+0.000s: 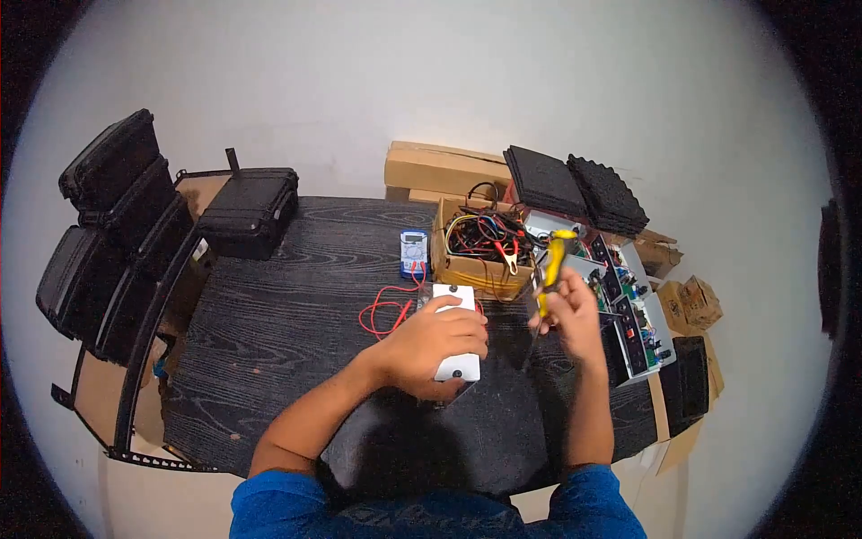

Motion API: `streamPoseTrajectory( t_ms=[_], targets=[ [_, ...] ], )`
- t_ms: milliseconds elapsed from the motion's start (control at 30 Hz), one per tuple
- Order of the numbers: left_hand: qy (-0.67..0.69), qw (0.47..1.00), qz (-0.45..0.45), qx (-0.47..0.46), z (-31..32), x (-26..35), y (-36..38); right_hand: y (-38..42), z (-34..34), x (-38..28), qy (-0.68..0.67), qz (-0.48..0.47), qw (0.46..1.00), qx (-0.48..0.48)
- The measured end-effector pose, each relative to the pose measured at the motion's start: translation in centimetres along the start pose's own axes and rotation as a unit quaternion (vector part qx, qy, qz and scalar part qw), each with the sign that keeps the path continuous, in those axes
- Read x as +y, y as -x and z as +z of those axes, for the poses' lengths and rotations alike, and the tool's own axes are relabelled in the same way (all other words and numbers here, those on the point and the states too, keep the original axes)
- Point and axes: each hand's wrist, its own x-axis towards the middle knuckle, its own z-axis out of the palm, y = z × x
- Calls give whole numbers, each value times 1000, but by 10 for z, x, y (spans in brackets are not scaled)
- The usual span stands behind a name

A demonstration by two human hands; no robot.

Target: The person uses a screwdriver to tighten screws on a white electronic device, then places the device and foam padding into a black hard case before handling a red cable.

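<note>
My left hand (435,346) lies across a white rectangular box (456,369) with a dark round knob or foot at each end, its fingers curled over the near middle and hiding part of it. The box rests on the dark table. Raised to the right of it, my right hand (575,314) is closed around a screwdriver (554,261) with a yellow and black handle. The handle's yellow end points up, and a thin dark shaft seems to run down below the fingers. Just beyond the box sits a blue and white multimeter (414,253) with red leads (381,308) looped on the table.
A cardboard box (485,277) full of tangled cables and clips stands behind the hands. Opened white units with circuit boards (640,319) line the right side. Black cases (250,212) stand at the left, some stacked. Black foam pads (548,180) and a long carton (444,168) are at the back.
</note>
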Motion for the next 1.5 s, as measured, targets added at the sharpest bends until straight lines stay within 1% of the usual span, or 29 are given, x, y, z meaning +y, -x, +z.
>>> streamPoseTrajectory(
  t_ms=[33, 133, 233, 267, 333, 367, 467, 500, 600, 1000, 1033, 1133, 1167, 1233, 1333, 1400, 1467, 1500],
  targets=[
    [0, 1000, -2, -4, 0, 0, 0, 3, 6, -12, -48, -52, 998, 1],
    [-2, 1000, -1, -6, 2, -1, 0, 11, 36, -44, -100, -146, 984, 3],
    [-7, 1000, 2, -12, 0, -1, -1, 16, 60, -54, -113, -192, 974, -48],
    [-9, 1000, 2, -14, 0, -1, -1, 17, 64, -55, -104, -194, 973, -69],
    [-3, 1000, 2, -9, 2, -3, 0, 19, 72, -57, -101, -183, 970, -122],
    [-1, 1000, 3, -7, 2, -4, 0, 19, 76, -57, -121, -182, 966, -141],
    [9, 1000, -7, 17, 5, -5, 4, 19, 84, -55, -109, -188, 963, -162],
    [12, 1000, -8, 12, 5, -5, 4, 21, 87, -53, -100, -171, 971, -134],
    [18, 1000, -10, 6, 2, -3, 3, 21, 87, -50, -83, -170, 972, -138],
    [-1, 1000, 12, 25, 3, -4, 2, 25, 91, -44, -120, -168, 971, -117],
    [-7, 999, 19, 29, 2, -3, 1, 24, 94, -46, -139, -162, 972, -99],
    [-5, 999, 26, 40, 2, -2, -1, 13, 93, -38, -146, -178, 962, -149],
    [-1, 999, 26, 44, 1, -2, -1, 13, 90, -46, -168, -162, 950, -206],
    [8, 1000, 3, 6, -1, -2, 0, 12, 87, -51, -185, -77, 958, -204],
    [23, 999, -31, -15, -4, 2, -1, 12, 96, -59, -203, -47, 961, -184],
    [22, 999, -35, -26, -4, 2, -2, 12, 101, -60, -203, -71, 962, -171],
    [9, 999, -21, -46, -3, 0, -1, 9, 99, -59, -140, -72, 975, -158],
    [14, 999, -22, -38, -3, 0, -1, 8, 98, -58, -108, -72, 980, -152]
  ],
)
